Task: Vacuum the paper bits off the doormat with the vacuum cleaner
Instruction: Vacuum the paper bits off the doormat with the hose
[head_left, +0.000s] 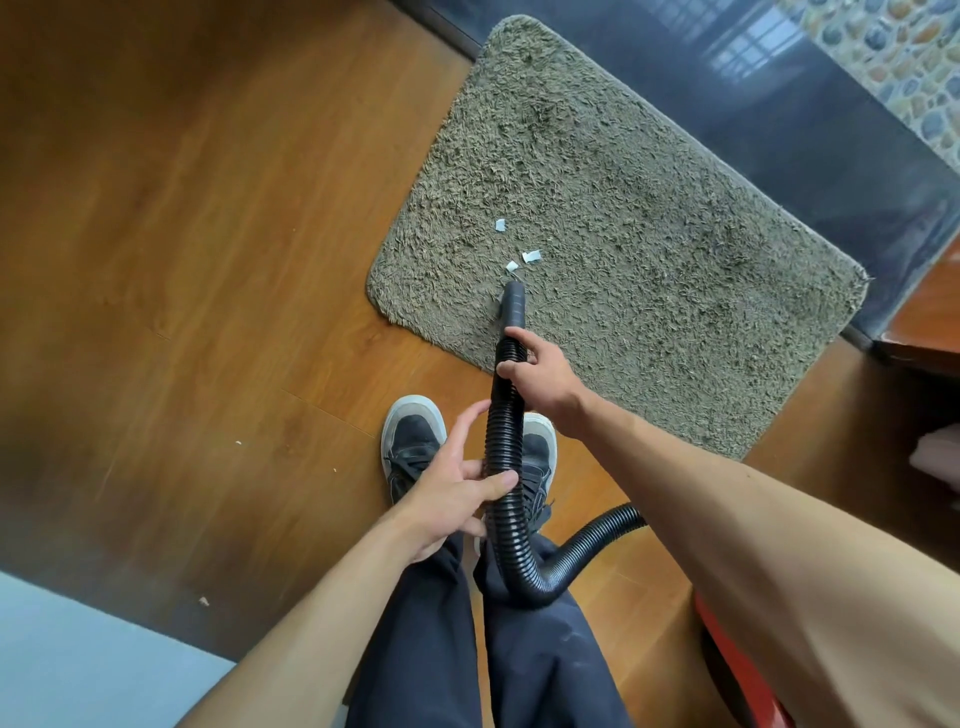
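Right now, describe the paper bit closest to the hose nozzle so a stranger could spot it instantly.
Find the shaggy grey doormat on the wooden floor, then the black hose nozzle resting near its front edge. Just beyond the tip lies a small white paper scrap; of the three scraps, it sits nearest the nozzle.

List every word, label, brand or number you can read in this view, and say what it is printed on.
None: no readable text anywhere in this view.
Vacuum hose and its nozzle: plain black, no label showing.
Paper bits on the doormat: blank white, no print visible.
Sneakers: no legible brand mark.
Red vacuum body at the lower edge: mostly out of frame, no markings seen.
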